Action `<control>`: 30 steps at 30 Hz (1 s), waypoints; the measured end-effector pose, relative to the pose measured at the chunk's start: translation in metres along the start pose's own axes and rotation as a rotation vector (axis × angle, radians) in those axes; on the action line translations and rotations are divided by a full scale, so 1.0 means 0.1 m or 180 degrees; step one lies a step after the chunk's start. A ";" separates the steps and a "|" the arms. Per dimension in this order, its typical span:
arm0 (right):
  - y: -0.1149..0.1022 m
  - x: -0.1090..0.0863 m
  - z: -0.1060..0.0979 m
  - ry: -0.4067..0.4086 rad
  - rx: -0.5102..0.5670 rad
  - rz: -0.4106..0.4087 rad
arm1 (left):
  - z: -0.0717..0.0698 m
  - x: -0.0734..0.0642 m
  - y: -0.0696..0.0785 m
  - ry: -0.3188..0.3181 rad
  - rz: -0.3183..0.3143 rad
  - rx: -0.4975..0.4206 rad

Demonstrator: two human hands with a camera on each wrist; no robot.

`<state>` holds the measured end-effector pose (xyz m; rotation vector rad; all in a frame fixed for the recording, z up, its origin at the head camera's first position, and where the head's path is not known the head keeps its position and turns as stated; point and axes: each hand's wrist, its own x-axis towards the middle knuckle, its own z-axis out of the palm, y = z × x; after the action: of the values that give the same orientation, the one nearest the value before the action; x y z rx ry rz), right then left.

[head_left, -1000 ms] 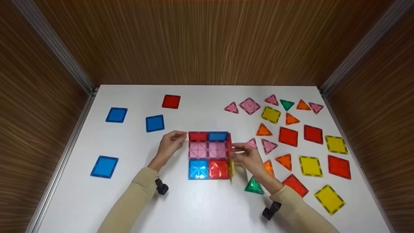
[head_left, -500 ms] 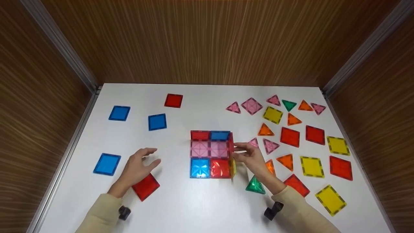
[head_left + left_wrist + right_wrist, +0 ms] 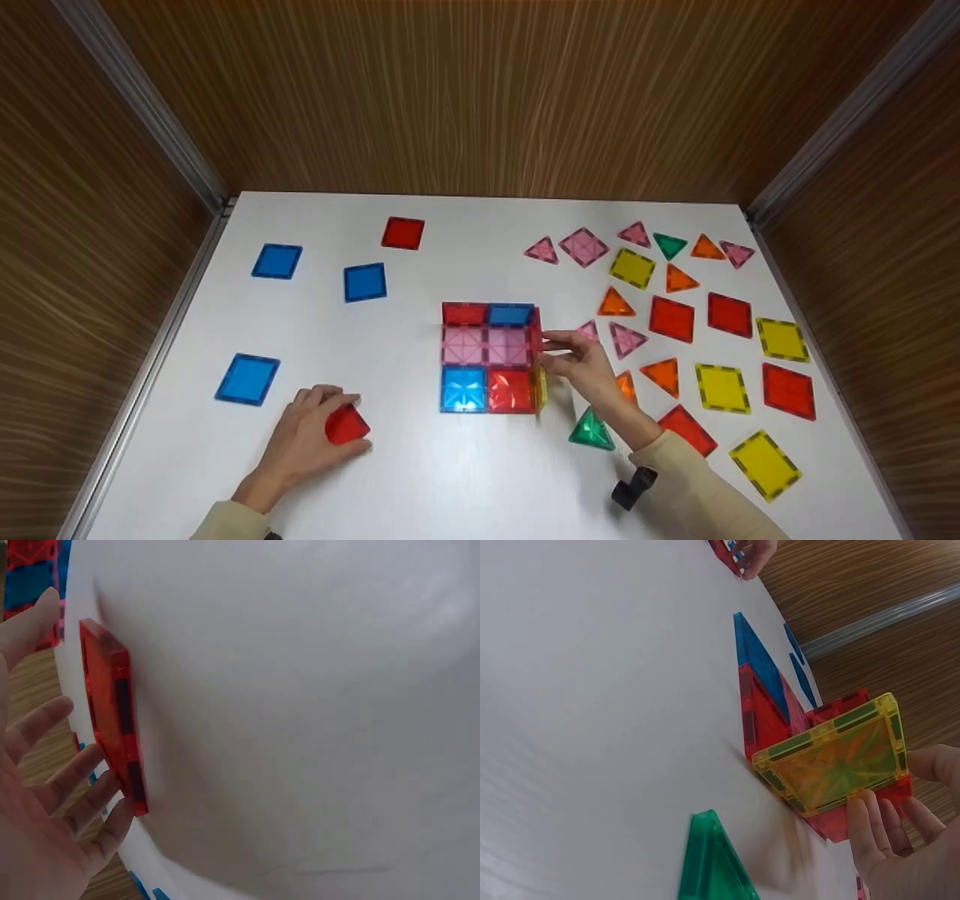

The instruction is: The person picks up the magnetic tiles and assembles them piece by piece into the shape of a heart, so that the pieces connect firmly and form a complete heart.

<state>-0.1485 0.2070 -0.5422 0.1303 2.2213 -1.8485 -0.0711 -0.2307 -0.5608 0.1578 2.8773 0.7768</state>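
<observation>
My left hand spreads over a red square magnetic tile, thumb and fingers apart beside its edges. In the left wrist view the thumb stands clear of the red tile; the lower fingertips overlap its edge, and contact is unclear. Near the middle stands a small structure: pink tiles and blue and red tiles lie flat, with upright tiles at the back and right. My right hand stays at its right wall, thumb and fingertips pinching the corner of the upright yellow tile, beside an upright red tile.
Blue tiles and a red tile lie at the left. Yellow squares, red squares and several triangles are scattered on the right. A green triangle lies close to my right wrist. Wooden walls enclose the white table.
My left hand has moved from the structure's left side toward the near left and come down over the red tile. The right hand has kept its place at the right wall.
</observation>
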 end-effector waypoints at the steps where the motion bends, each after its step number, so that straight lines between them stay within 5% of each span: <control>1: 0.00 0.00 0.00 -0.0002 -0.0003 0.0010 | 0.02 -0.01 0.00 0.0031 0.0032 0.0054; 8: 0.00 0.00 -0.01 0.0038 0.0007 0.0010 | 0.05 0.05 0.01 0.0140 0.0084 0.0033; 15: -0.01 0.00 0.00 0.0006 0.0027 -0.0010 | 0.03 0.21 0.14 0.0111 -0.0103 -0.0273; 30: 0.01 0.00 -0.01 0.0003 0.0049 -0.0072 | 0.19 0.89 0.60 0.0160 -0.0299 -0.1697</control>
<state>-0.1482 0.2079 -0.5434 0.1092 2.2185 -1.8780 -0.1511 -0.1570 -0.5570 -0.0626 2.5816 1.4998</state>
